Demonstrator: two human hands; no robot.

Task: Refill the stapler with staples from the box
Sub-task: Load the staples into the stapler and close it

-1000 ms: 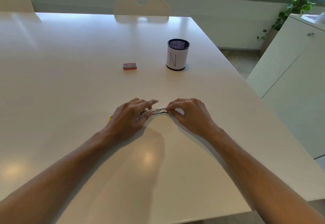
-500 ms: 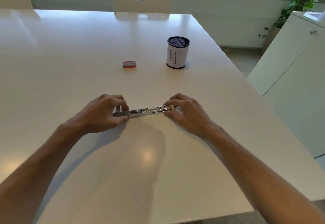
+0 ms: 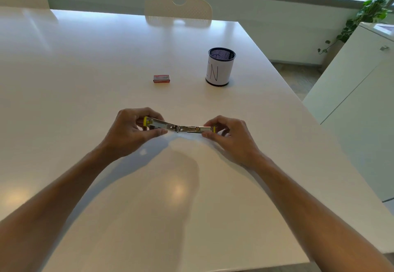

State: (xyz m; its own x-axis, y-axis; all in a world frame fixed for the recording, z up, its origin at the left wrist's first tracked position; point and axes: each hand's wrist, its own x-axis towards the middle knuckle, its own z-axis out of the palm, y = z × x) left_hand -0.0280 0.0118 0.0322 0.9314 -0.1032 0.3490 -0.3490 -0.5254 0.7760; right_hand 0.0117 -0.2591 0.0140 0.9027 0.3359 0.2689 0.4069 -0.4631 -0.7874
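Fingers [image 3: 149,132] of the left hand [image 3: 130,133] curl around one end of the stapler [image 3: 179,127], thumb below and the others wrapped over its yellow tip, lifting that half slightly off the desk [image 3: 85,69]. Fingers [image 3: 210,122] of the right hand [image 3: 232,137] pinch the opposite end, where another bit of yellow shows, holding that half low, close to the surface; whether it touches cannot be told. Between the two grips the stapler is swung fully open, its two metal halves stretched nearly into one line and meeting at a hinge about midway between the hands. Both forearms run back from the hands toward the near edge of the desk. Beyond the fingers, well apart from them and a little toward the left hand's side, lies the small red box of staples [image 3: 161,78], closed and flat on the desk. Farther out past the right hand stands a mesh pen cup [image 3: 220,67] wrapped in white paper with a hand-drawn letter. At the far edge sit two pale chairs [image 3: 178,8], with a window behind and a white cabinet [image 3: 351,105] off to the right.
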